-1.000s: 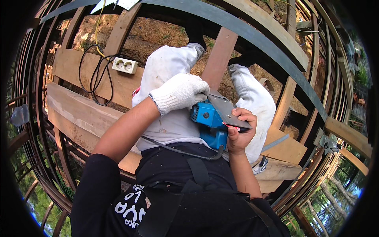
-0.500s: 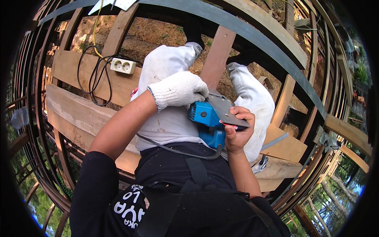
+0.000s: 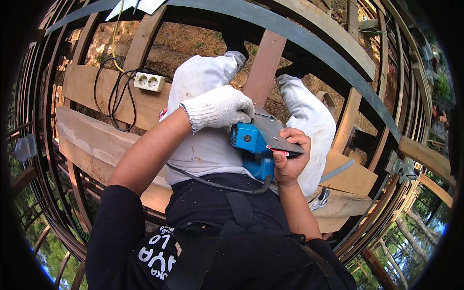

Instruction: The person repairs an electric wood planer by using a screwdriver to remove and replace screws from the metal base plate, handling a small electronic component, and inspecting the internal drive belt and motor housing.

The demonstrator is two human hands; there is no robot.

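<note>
**Blue power tool held in both hands over your lap**

Your left hand (image 3: 220, 107), in a white knit glove, is clenched over the far, top end of the blue power tool (image 3: 253, 145); its fingers curl down onto the housing, so the tool sits directly under that palm. Your right hand (image 3: 288, 159) is bare and wraps the tool's near right side, with the thumb and fingertips clamped on the edge of the flat grey base plate (image 3: 276, 135), which faces up and tilts to the right. The tool lies between the two hands, above your white-trousered thighs and close against your body. Its black cord (image 3: 217, 184) leaves the near end and loops left across your lap.

To the left, wooden planks (image 3: 92, 128) run under your left forearm; a white double socket (image 3: 149, 81) lies on the far plank with a coiled black cable (image 3: 113, 96) just beside it, well apart from the tool. A narrow wooden slat (image 3: 263, 67) runs away from you between your knees, its near end just beyond the gloved hand. On the right, a board (image 3: 355, 176) sits beside your right leg, and a curved metal band (image 3: 314, 48) crosses the far side. Beyond the planks the frame is open slats with ground and trees showing through.
</note>
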